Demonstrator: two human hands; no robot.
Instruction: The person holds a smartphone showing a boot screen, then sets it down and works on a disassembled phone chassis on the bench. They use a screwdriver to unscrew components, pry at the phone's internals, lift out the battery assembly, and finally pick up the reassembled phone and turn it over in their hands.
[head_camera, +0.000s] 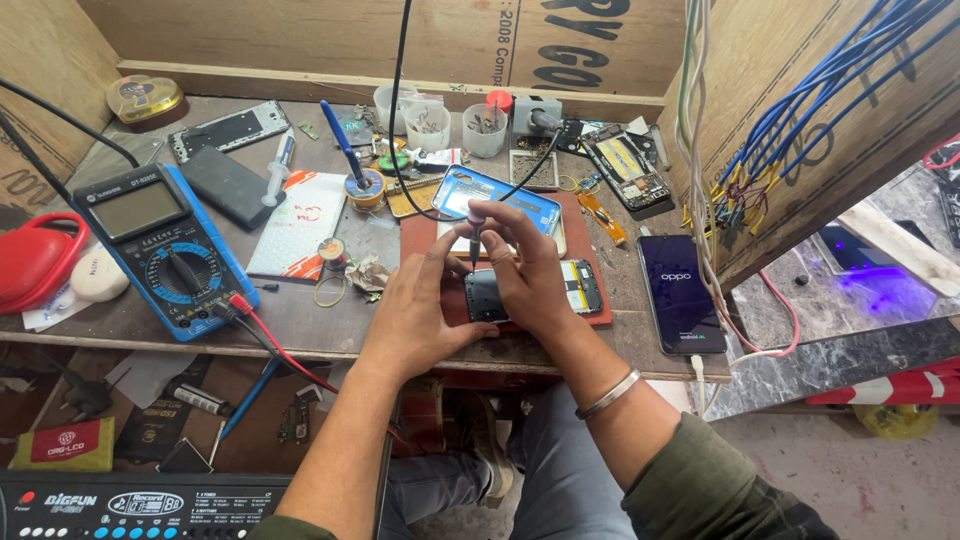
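1. The left hand (418, 312) is curled closed around the left edge of a small dark rectangular phone frame (485, 296), steadying it on a reddish-brown work mat (425, 232) on the worn grey worktop (300, 325).
2. The right hand (522, 262) is pinched shut on a thin dark-handled metal screwdriver (475, 243), held upright with its tip down on the top of the frame; a metal bangle (607, 394) sits on that wrist.
3. The frame lies directly between both hands (largely covered by them).
4. Just right of the right hand: a yellow-and-black open phone body (582, 286); further right, a black smartphone with a lit screen (680, 293).
5. Just beyond the hands: a blue-rimmed phone back panel (500, 195).
6. Well left of the left hand: a blue digital multimeter (165, 250) with red and black leads (265, 335).
7. Further behind: three white plastic cups (430, 125).
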